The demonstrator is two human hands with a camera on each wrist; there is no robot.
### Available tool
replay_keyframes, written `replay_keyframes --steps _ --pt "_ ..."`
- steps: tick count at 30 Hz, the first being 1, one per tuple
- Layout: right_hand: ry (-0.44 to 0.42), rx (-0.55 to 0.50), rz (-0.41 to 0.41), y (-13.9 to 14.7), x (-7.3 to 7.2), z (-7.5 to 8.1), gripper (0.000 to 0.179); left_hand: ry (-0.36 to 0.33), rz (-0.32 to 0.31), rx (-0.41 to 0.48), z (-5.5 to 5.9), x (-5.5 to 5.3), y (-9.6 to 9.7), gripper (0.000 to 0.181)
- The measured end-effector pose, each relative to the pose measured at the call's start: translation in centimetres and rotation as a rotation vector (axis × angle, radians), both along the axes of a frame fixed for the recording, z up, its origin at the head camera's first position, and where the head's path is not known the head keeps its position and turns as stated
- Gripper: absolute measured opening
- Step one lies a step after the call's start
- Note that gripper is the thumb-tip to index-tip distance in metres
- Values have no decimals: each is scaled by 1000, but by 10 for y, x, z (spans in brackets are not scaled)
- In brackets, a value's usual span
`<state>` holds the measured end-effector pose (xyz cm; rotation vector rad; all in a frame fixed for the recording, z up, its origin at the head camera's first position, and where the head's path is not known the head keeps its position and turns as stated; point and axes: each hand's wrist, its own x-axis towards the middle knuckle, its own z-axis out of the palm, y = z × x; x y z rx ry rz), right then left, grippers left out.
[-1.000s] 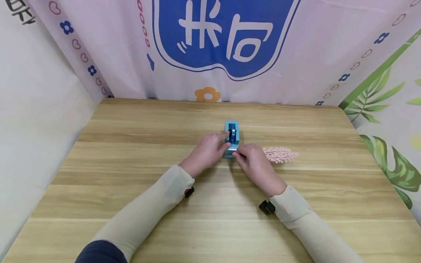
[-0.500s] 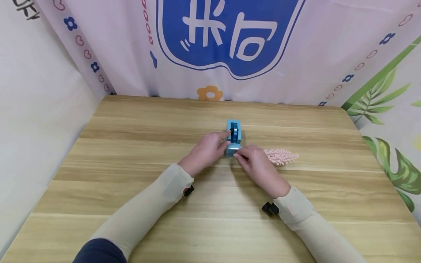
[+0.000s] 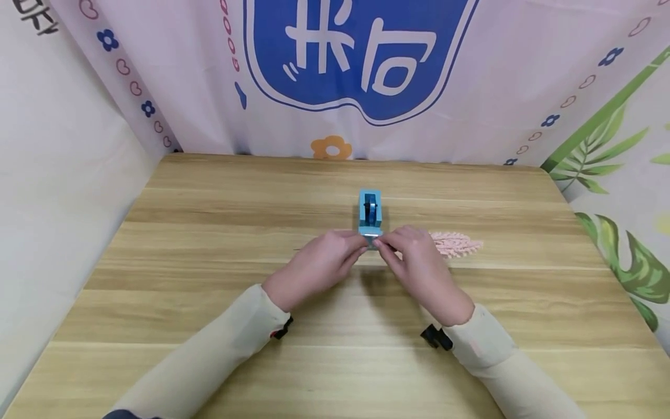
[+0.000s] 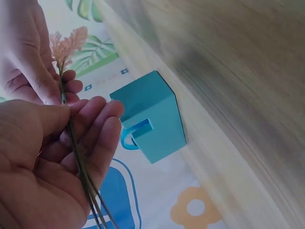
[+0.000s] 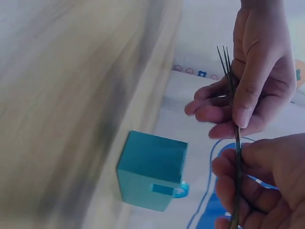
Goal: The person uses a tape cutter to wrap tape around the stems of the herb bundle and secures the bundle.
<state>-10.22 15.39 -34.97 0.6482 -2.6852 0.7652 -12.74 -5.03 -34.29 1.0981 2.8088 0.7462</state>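
Observation:
Both hands meet just in front of a blue tape dispenser on the table. My left hand pinches the thin dark stems of pink feathery dried flowers between thumb and fingers. Close beside it, my right hand also pinches the stems; the flower heads stick out to its right. In the right wrist view the bare stem ends fan out past the left hand. A shiny patch shows on the stems between the thumbs. The dispenser stands behind the hands, its tape roll in the slot.
The wood-grain table extends to both sides of the hands. A printed cloth hangs along its back edge. Small black cameras sit at both wrists.
My left hand has left the dispenser's side and come toward the person, and now grips the stems next to the right hand. The right hand stays nearly in place, holding the stems.

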Motion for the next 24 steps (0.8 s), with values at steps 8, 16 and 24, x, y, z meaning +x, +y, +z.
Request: replay_keyframes --steps 8,16,24 --pt "25 43 -34 0 5 9 17 -53 -8 76 3 0 -3 19" --pt "48 -4 90 5 6 10 9 -31 -27 75 4 0 -5 16" --pt "99 104 130 4 5 9 8 -34 -10 72 6 2 -4 17"
